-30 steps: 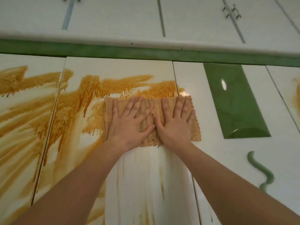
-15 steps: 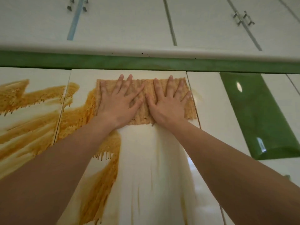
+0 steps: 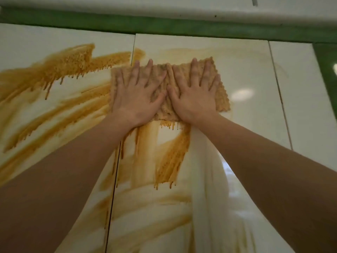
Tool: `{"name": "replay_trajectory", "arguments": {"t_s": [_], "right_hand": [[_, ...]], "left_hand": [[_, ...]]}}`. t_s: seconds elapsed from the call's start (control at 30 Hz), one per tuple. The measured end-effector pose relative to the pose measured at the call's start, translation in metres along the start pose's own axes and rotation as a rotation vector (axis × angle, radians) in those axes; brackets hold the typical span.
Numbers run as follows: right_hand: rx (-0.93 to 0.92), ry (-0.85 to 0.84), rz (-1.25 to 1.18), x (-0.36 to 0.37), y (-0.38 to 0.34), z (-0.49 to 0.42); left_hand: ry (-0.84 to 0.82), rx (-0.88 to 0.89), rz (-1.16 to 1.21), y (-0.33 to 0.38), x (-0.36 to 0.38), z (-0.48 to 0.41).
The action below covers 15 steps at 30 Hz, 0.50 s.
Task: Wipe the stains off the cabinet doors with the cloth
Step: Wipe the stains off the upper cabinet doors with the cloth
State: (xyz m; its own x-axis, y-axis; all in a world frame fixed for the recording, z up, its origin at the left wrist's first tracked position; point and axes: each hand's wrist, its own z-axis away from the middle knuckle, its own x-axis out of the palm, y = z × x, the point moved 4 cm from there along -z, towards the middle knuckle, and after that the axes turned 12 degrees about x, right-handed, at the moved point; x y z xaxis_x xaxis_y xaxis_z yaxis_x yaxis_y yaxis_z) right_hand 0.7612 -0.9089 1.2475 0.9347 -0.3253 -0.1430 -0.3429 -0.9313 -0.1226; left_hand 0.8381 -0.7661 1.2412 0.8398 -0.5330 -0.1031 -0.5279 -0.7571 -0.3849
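Note:
A tan cloth [image 3: 165,77], soaked with orange-brown stain, lies flat against the glossy cream middle cabinet door [image 3: 242,70]. Its left edge reaches over the seam to the left door [image 3: 36,39]. My left hand [image 3: 135,96] and my right hand [image 3: 197,94] press on it side by side, palms flat and fingers spread, thumbs almost touching. Thick orange-brown stains [image 3: 73,64] streak the left door. More stain [image 3: 173,157] runs below the cloth. A wiped pale band [image 3: 204,179] runs down under my right forearm.
A green trim strip [image 3: 164,26] runs across above the doors, with white upper cabinets [image 3: 164,8] beyond it. A clean cream door [image 3: 302,99] stands to the right, next to a green panel [image 3: 326,73] at the frame edge.
Both hands slid the cloth up to the door's top edge, then back down and leftward over the seam. The top of the middle door now shows only a faint smear.

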Motion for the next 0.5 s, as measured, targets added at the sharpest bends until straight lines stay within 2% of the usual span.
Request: {"name": "replay_trajectory", "arguments": {"t_s": [0.27, 0.5], "right_hand": [[-0.039, 0.04, 0.007, 0.018, -0.008, 0.092], [-0.088, -0.02, 0.046, 0.025, -0.006, 0.179]], "left_hand": [[-0.018, 0.061, 0.013, 0.018, 0.005, 0.09], [-0.067, 0.085, 0.019, 0.045, 0.012, 0.173]]}}
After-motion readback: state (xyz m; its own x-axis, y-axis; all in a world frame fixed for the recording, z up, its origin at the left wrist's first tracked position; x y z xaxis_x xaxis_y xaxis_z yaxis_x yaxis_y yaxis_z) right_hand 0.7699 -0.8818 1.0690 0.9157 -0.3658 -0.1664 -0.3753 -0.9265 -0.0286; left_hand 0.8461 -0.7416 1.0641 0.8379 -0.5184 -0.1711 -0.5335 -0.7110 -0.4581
